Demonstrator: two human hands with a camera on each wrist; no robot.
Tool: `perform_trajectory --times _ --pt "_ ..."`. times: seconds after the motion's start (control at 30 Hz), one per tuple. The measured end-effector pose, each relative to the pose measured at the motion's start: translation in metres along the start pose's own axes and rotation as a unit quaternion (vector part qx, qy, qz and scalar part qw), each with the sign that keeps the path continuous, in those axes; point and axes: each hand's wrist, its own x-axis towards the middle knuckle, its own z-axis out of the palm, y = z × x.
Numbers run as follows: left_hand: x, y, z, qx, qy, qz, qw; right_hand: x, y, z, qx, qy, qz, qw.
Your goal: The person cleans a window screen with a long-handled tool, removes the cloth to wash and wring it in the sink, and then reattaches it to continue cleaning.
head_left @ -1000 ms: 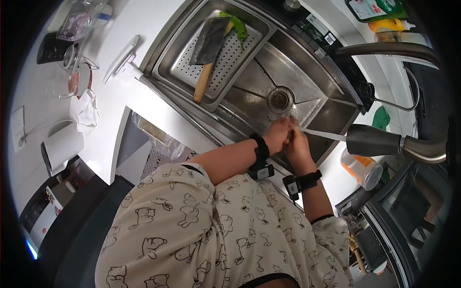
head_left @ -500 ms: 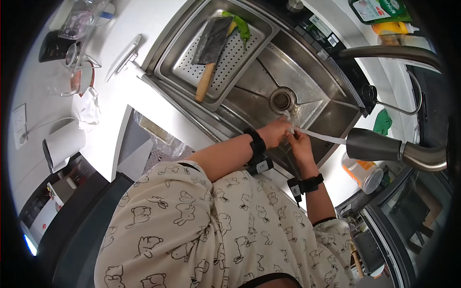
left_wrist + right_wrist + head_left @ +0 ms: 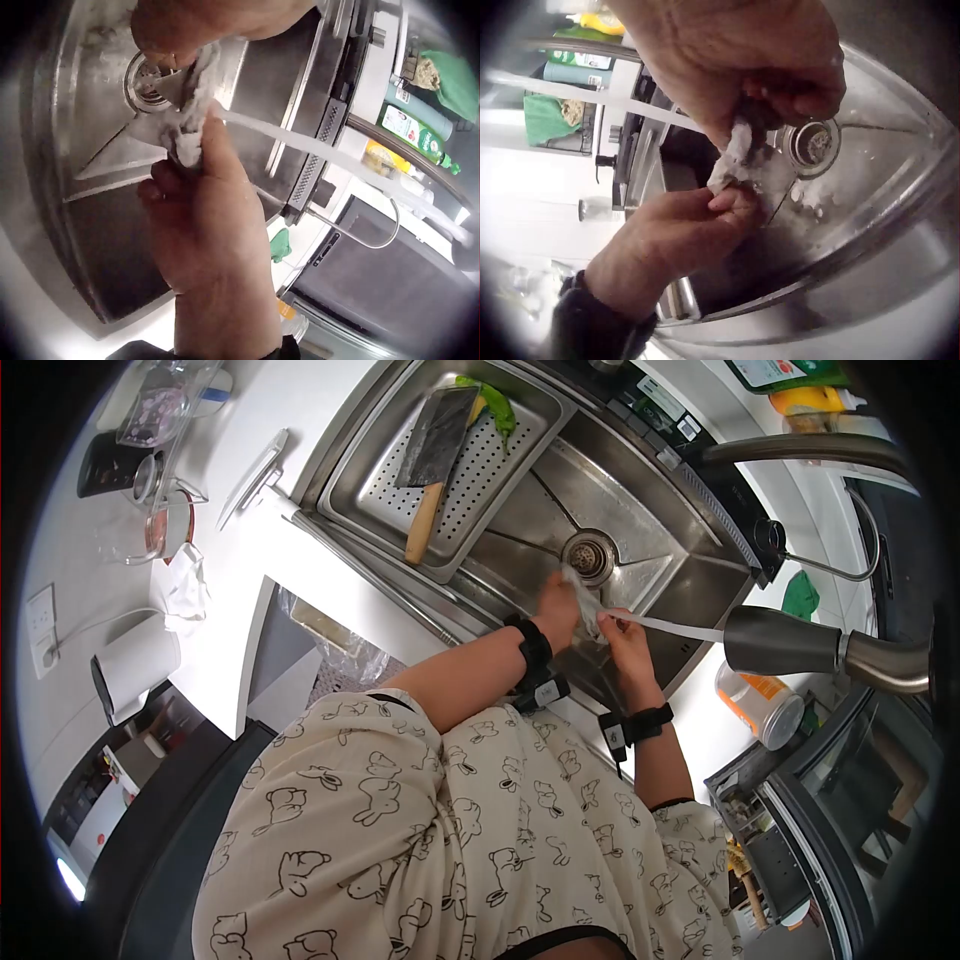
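In the head view my left hand [image 3: 558,607] and right hand [image 3: 627,647] are low over the sink basin, slightly apart. A whitish, wet, crumpled cloth [image 3: 196,112] stretches between them. The right hand [image 3: 206,225] pinches it with the thumb along its side. In the right wrist view the left hand [image 3: 671,236] pinches the other end of the cloth [image 3: 731,161]. A water stream [image 3: 675,627] from the faucet [image 3: 780,642] runs onto the right hand and cloth. The drain [image 3: 590,557] lies just beyond them.
A perforated steel tray [image 3: 375,495] sits across the sink's left part. On it lie a cleaver [image 3: 437,445] with a wooden handle and a green pepper [image 3: 498,418]. An orange-labelled jar [image 3: 760,705] stands right of the sink, and a green cloth [image 3: 800,597] lies behind the faucet.
The hands were close together around the cloth and have moved apart. My left hand has shifted left, and more of the cloth shows between them. The faucet keeps running.
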Motion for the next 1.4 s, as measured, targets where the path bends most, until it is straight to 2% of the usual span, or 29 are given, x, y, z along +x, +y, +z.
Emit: perform_trajectory --times 0.03,0.1,0.13,0.2,0.23,0.3,0.37,0.43,0.47,0.5,0.53,0.6,0.63,0.67,0.7,0.73,0.8,0.87,0.9,0.93,0.97,1.0,1.03,1.07,1.13,1.2,1.27,1.33,1.4 --pt "0.000 0.002 0.001 0.012 0.042 0.018 0.999 0.001 -0.003 0.001 0.000 0.001 0.000 1.000" --pt "0.003 0.007 -0.001 0.032 0.033 0.009 0.999 0.003 -0.013 0.002 0.007 0.076 0.079 0.994" --pt "0.005 0.010 -0.003 0.051 0.025 0.001 0.998 0.007 -0.012 0.002 0.007 0.077 0.078 0.994" --pt "0.013 0.009 -0.007 0.034 0.038 0.011 0.999 0.015 -0.003 0.001 0.178 0.129 0.122 0.968" --pt "0.012 0.012 -0.008 0.017 0.050 0.022 0.998 0.020 0.003 -0.003 0.177 0.130 0.121 0.968" --pt "-0.002 0.027 -0.014 0.021 0.053 0.020 0.998 0.030 0.015 -0.013 0.303 0.134 0.130 0.934" --pt "-0.008 0.033 -0.020 0.025 0.058 0.016 0.998 0.032 0.009 -0.022 0.318 0.132 0.114 0.932" --pt "-0.002 0.029 -0.025 0.081 0.019 0.046 0.996 0.026 -0.006 -0.019 0.333 0.129 0.097 0.929" --pt "0.002 0.024 -0.024 0.081 0.018 0.046 0.995 0.020 -0.016 -0.010 0.251 0.076 0.065 0.963" --pt "0.006 0.013 -0.020 0.132 -0.051 0.128 0.982 0.015 -0.023 -0.002 0.165 0.023 0.034 0.985" --pt "0.002 0.010 -0.016 0.180 -0.120 0.208 0.954 0.013 -0.026 0.004 0.165 0.025 0.034 0.985" --pt "-0.012 0.016 -0.009 0.222 -0.145 0.206 0.942 0.013 -0.031 0.012 0.273 -0.083 0.138 0.948" --pt "-0.019 0.020 -0.006 0.262 -0.168 0.205 0.928 0.017 -0.020 0.006 0.272 -0.082 0.136 0.949" --pt "-0.017 0.017 -0.009 0.260 -0.168 0.207 0.928 0.026 0.001 -0.005 0.410 -0.165 0.137 0.887" --pt "-0.015 0.012 -0.015 0.422 -0.185 0.327 0.825 0.027 0.001 -0.006 0.536 -0.243 0.136 0.797" --pt "-0.013 0.006 -0.020 0.564 -0.192 0.429 0.679 0.026 0.003 -0.004 0.536 -0.243 0.136 0.797" --pt "-0.016 -0.009 -0.022 0.586 -0.215 0.411 0.665 0.022 0.004 0.005 0.341 -0.043 0.118 0.931" --pt "-0.011 -0.019 -0.021 0.606 -0.241 0.392 0.649 0.025 0.012 0.007 0.320 -0.001 0.123 0.939" --pt "0.002 -0.027 -0.020 0.527 -0.187 0.297 0.774 0.027 0.016 0.007 0.296 0.040 0.127 0.946" --pt "0.008 -0.026 -0.019 0.430 -0.127 0.193 0.873 0.030 0.018 0.001 0.295 0.041 0.127 0.946" --pt "0.015 -0.023 -0.023 0.429 -0.126 0.193 0.873 0.033 0.020 -0.008 0.345 -0.005 0.155 0.926" --pt "0.017 -0.014 -0.030 0.334 -0.171 0.098 0.922 0.035 0.020 -0.013 0.393 -0.050 0.181 0.900" --pt "0.011 0.000 -0.026 0.201 -0.193 -0.040 0.960 0.029 0.009 -0.009 0.391 -0.052 0.182 0.901" --pt "0.004 0.013 -0.022 0.069 -0.173 -0.178 0.966 0.019 -0.003 -0.006 0.431 -0.062 0.163 0.886" --pt "0.003 0.008 -0.015 -0.005 -0.174 -0.186 0.967 0.003 -0.026 -0.001 0.468 -0.072 0.144 0.869" --pt "0.009 0.005 -0.017 -0.079 -0.174 -0.196 0.962 -0.008 -0.035 0.000 0.479 0.027 0.176 0.860" --pt "0.022 0.008 -0.024 0.012 -0.115 -0.105 0.988 -0.004 -0.015 -0.016 0.469 0.067 0.181 0.862" --pt "0.025 0.006 -0.025 -0.032 -0.116 -0.078 0.990 0.002 0.014 -0.033 0.451 0.122 0.188 0.864" --pt "0.038 -0.003 -0.030 -0.074 -0.114 -0.049 0.990 0.011 0.046 -0.048 0.443 0.094 0.169 0.876"
